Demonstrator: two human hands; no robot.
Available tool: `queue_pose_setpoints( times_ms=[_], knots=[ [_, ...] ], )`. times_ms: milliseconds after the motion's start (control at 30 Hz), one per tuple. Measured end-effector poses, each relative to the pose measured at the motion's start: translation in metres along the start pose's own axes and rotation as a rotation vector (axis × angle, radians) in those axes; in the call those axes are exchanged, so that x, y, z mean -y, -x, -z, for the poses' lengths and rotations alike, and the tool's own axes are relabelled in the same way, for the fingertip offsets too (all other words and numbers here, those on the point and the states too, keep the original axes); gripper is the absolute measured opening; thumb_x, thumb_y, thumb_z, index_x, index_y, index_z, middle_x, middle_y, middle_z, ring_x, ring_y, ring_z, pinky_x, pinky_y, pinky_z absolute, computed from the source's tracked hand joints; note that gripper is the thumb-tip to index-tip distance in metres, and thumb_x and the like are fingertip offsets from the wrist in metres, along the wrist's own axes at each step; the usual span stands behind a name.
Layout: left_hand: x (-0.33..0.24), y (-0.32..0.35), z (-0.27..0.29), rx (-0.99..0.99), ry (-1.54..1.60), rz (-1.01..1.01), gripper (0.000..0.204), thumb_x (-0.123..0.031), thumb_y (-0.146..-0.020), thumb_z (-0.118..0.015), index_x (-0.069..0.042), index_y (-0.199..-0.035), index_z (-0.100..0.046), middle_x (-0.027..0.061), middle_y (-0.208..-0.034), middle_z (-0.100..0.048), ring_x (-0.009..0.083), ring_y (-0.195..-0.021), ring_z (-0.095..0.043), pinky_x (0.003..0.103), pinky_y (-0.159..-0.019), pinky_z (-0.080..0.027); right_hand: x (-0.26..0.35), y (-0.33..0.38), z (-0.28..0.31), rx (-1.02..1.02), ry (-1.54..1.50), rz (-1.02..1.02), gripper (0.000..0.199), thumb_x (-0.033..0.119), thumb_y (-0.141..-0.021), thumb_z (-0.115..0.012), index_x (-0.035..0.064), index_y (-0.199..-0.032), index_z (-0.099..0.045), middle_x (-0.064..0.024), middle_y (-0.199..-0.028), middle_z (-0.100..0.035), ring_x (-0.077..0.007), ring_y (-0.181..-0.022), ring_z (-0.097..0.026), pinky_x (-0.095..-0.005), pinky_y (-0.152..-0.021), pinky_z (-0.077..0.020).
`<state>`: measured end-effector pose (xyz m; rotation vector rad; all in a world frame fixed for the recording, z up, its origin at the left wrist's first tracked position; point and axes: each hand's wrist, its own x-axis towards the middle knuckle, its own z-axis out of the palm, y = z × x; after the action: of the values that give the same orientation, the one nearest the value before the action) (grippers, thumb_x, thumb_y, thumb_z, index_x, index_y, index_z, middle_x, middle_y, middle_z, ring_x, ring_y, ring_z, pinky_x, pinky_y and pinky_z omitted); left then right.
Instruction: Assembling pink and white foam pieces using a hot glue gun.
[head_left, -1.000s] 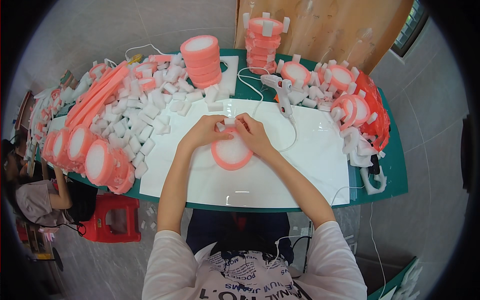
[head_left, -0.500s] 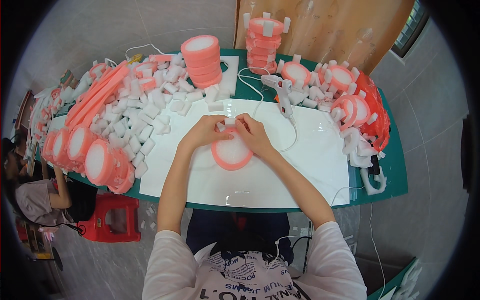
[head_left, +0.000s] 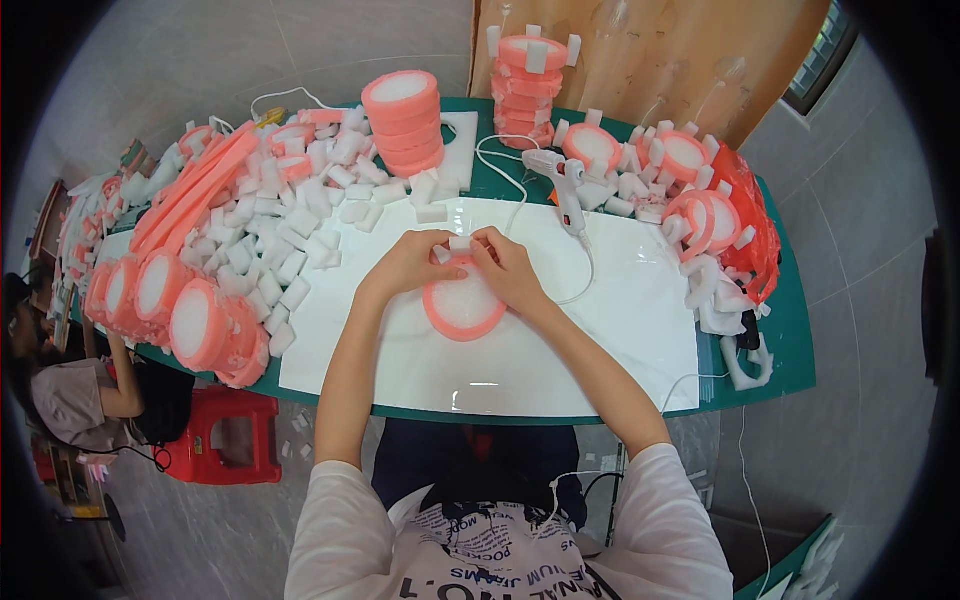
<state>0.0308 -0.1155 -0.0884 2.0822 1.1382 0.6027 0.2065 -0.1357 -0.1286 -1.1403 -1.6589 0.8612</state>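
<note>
Both hands meet at the far edge of a round foam disc (head_left: 466, 305), white on top with a pink rim, lying on the white sheet (head_left: 560, 360). My left hand (head_left: 415, 262) and my right hand (head_left: 505, 268) pinch a small white foam block (head_left: 460, 244) between them, pressed against the disc's far rim. The fingers are closed, and the fingertips partly hide the block. Beyond the right hand lies a white glue gun (head_left: 560, 185) with its cord trailing on the sheet.
Loose white foam blocks (head_left: 290, 225) and pink foam strips (head_left: 195, 195) heap up at left. Pink-rimmed discs stand in a stack (head_left: 405, 125) at the back and a pile (head_left: 205, 325) at left. A red plastic bag (head_left: 758, 235) lies right. Another person (head_left: 85, 400) sits far left.
</note>
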Motion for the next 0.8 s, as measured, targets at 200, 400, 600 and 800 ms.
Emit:
queue_pose_setpoints(
  times_ms=[200, 400, 600, 800],
  knots=[
    [-0.0018, 0.0, 0.0007, 0.009, 0.013, 0.007, 0.048, -0.022, -0.063, -0.074, 0.0, -0.103, -0.058, 0.0093, -0.074, -0.058, 0.0143, -0.062, -0.05, 0.026, -0.058, -0.042, 0.0013, 0.0004, 0.0002, 0.001, 0.006, -0.006, 0.017, 0.017, -0.085, -0.05, 0.0007, -0.091, -0.052, -0.0132, -0.077, -0.058, -0.0216, -0.064, -0.055, -0.0299, -0.06, -0.0431],
    [-0.002, 0.0002, 0.0015, 0.023, 0.02, 0.028, 0.051, -0.023, -0.062, -0.075, 0.0, -0.104, -0.058, 0.0101, -0.074, -0.058, 0.0144, -0.062, -0.051, 0.026, -0.059, -0.043, 0.0025, 0.0009, 0.0001, 0.001, -0.001, -0.004, 0.018, 0.017, -0.085, -0.05, 0.0006, -0.092, -0.052, -0.0133, -0.077, -0.058, -0.0214, -0.065, -0.055, -0.03, -0.061, -0.0431],
    [-0.0017, 0.0001, 0.0011, 0.015, 0.009, 0.008, 0.051, -0.023, -0.062, -0.075, 0.001, -0.105, -0.057, 0.0106, -0.074, -0.058, 0.0148, -0.061, -0.051, 0.026, -0.058, -0.043, 0.0024, 0.0007, 0.0004, 0.002, 0.005, -0.011, 0.018, 0.017, -0.085, -0.05, 0.0004, -0.092, -0.052, -0.0131, -0.077, -0.058, -0.0209, -0.065, -0.054, -0.0297, -0.06, -0.0429],
    [0.0002, -0.0005, 0.0007, 0.021, 0.011, 0.008, 0.051, -0.022, -0.063, -0.074, 0.0, -0.105, -0.057, 0.01, -0.075, -0.058, 0.0144, -0.061, -0.051, 0.026, -0.058, -0.043, 0.0044, 0.001, 0.0005, 0.003, -0.001, -0.013, 0.018, 0.017, -0.085, -0.05, 0.0004, -0.092, -0.052, -0.0128, -0.077, -0.058, -0.0204, -0.064, -0.054, -0.0294, -0.06, -0.0427]
  ],
)
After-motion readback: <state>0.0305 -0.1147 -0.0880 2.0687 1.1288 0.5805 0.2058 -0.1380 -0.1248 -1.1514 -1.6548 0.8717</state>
